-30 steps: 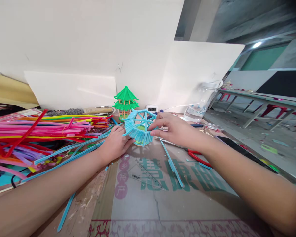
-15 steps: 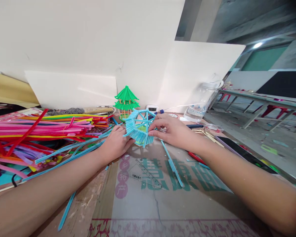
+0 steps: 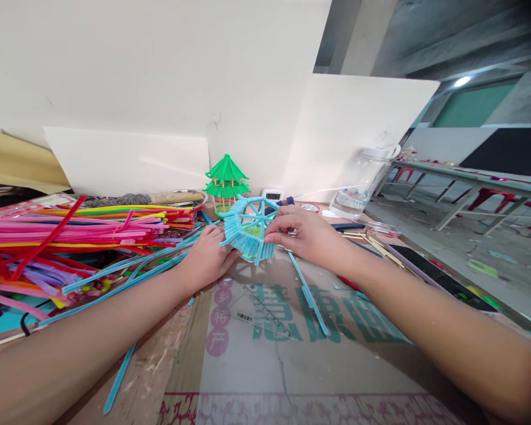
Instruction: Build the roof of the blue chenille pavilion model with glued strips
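Observation:
A light-blue roof-shaped frame of pipe cleaners (image 3: pixel 248 231) stands tilted on the cardboard sheet (image 3: pixel 292 354). My left hand (image 3: pixel 206 257) grips its left lower edge with the fingers curled under it. My right hand (image 3: pixel 307 236) pinches the frame's right rim between thumb and fingertips. Behind the frame stands a small green pagoda model (image 3: pixel 225 180). Loose blue pipe cleaners (image 3: pixel 310 292) lie on the cardboard just right of the frame.
A big heap of coloured pipe cleaners (image 3: pixel 71 236) fills the left side. A clear ruler (image 3: pixel 265 310) lies on the cardboard. Red-handled pliers (image 3: pixel 347 282) show under my right wrist. A plastic water bottle (image 3: pixel 363 180), a small digital clock (image 3: pixel 272 195) and a phone (image 3: pixel 442 277) lie to the right.
My right hand has drawn in slightly and its fingers have closed onto the frame's right rim. The frame and my left hand have hardly moved.

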The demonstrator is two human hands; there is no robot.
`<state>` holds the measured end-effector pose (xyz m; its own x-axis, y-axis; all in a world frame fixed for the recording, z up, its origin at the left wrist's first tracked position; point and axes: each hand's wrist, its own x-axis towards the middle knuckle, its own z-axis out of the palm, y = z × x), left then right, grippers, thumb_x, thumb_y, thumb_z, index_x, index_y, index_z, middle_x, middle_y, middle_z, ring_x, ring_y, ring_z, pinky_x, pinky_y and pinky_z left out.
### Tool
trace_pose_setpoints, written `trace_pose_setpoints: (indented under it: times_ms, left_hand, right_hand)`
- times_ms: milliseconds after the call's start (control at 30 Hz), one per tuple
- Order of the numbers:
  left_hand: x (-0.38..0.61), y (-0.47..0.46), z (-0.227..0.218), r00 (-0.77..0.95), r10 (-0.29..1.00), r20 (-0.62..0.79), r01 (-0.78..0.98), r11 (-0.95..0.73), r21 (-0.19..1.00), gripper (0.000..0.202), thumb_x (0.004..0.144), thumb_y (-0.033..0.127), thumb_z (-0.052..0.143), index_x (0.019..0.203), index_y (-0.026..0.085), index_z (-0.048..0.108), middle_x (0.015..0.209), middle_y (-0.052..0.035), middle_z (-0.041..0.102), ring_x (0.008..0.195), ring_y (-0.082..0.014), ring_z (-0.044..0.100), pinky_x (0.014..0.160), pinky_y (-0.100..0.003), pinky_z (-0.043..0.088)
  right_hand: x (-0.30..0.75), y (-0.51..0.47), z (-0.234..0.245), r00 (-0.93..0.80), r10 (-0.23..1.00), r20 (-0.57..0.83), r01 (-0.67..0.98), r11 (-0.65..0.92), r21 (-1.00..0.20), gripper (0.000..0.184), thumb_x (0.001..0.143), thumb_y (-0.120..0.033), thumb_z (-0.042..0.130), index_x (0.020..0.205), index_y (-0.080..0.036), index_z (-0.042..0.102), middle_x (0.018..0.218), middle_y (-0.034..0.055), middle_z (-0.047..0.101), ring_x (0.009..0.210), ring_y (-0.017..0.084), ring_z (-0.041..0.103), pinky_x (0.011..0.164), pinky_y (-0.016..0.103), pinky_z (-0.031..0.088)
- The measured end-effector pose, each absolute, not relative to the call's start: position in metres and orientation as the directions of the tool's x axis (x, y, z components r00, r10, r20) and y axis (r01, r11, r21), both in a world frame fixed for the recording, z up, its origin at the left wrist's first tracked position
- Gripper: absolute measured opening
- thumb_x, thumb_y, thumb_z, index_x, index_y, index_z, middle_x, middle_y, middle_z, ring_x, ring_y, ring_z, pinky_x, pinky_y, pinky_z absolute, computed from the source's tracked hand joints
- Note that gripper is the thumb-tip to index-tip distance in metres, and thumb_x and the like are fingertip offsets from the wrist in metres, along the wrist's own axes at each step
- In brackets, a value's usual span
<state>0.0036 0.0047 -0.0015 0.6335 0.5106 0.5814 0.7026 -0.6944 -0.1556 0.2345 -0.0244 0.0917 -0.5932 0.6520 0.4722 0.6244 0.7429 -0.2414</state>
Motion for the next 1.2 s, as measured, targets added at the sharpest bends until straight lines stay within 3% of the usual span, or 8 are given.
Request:
trace_pose_setpoints:
  times_ms: [167, 500, 900, 1067, 1200]
  left_hand:
    - [0.003, 0.006, -0.002, 0.63, 0.494, 0.599, 0.693, -0.706, -0.145, 0.025, 0.095, 0.032, 0.045, 0.104, 0.016, 0.062, 0.102, -0.0116, 0.065, 0.103, -0.0268, 0.055, 0.094, -0.043, 0.038]
    - [0.003, 0.007, -0.004, 0.626, 0.49, 0.606, 0.695, -0.704, -0.148, 0.026, 0.095, 0.034, 0.045, 0.096, 0.014, 0.063, 0.095, -0.0116, 0.065, 0.096, -0.0269, 0.057, 0.09, -0.043, 0.04]
    - [0.003, 0.006, -0.004, 0.617, 0.518, 0.592, 0.706, -0.697, -0.126, 0.027, 0.095, 0.035, 0.044, 0.097, 0.016, 0.063, 0.095, -0.0103, 0.066, 0.097, -0.0268, 0.056, 0.092, -0.043, 0.039]
    - [0.005, 0.006, -0.002, 0.591, 0.602, 0.538, 0.737, -0.674, -0.056, 0.03, 0.095, 0.037, 0.044, 0.086, 0.017, 0.064, 0.094, -0.0107, 0.066, 0.098, -0.0277, 0.056, 0.09, -0.044, 0.039]
    - [0.005, 0.007, -0.002, 0.585, 0.627, 0.514, 0.74, -0.672, -0.022, 0.032, 0.095, 0.038, 0.045, 0.079, 0.017, 0.063, 0.086, -0.01, 0.067, 0.093, -0.0275, 0.057, 0.087, -0.044, 0.038]
  right_hand:
    - [0.241, -0.024, 0.097, -0.593, 0.649, 0.477, 0.618, 0.746, -0.248, 0.02, 0.09, -0.027, 0.058, 0.08, -0.018, 0.073, 0.075, 0.0028, 0.062, 0.075, 0.016, 0.055, 0.069, 0.028, 0.037]
    - [0.246, -0.018, 0.096, -0.575, 0.698, 0.427, 0.641, 0.708, -0.297, 0.012, 0.084, -0.027, 0.065, 0.084, -0.019, 0.074, 0.078, 0.0015, 0.062, 0.073, 0.014, 0.055, 0.066, 0.027, 0.038]
    - [0.241, -0.018, 0.09, -0.557, 0.686, 0.468, 0.651, 0.711, -0.266, 0.011, 0.085, -0.022, 0.065, 0.08, -0.017, 0.072, 0.079, 0.0036, 0.06, 0.079, 0.017, 0.054, 0.072, 0.029, 0.04]
    - [0.243, -0.014, 0.089, -0.564, 0.623, 0.542, 0.622, 0.753, -0.218, 0.021, 0.092, -0.024, 0.055, 0.092, -0.018, 0.075, 0.079, 0.0045, 0.064, 0.078, 0.017, 0.057, 0.068, 0.028, 0.04]
    - [0.244, -0.017, 0.094, -0.486, 0.66, 0.572, 0.646, 0.713, -0.273, 0.02, 0.09, -0.026, 0.056, 0.098, -0.019, 0.073, 0.083, 0.0047, 0.067, 0.074, 0.016, 0.057, 0.066, 0.028, 0.04]
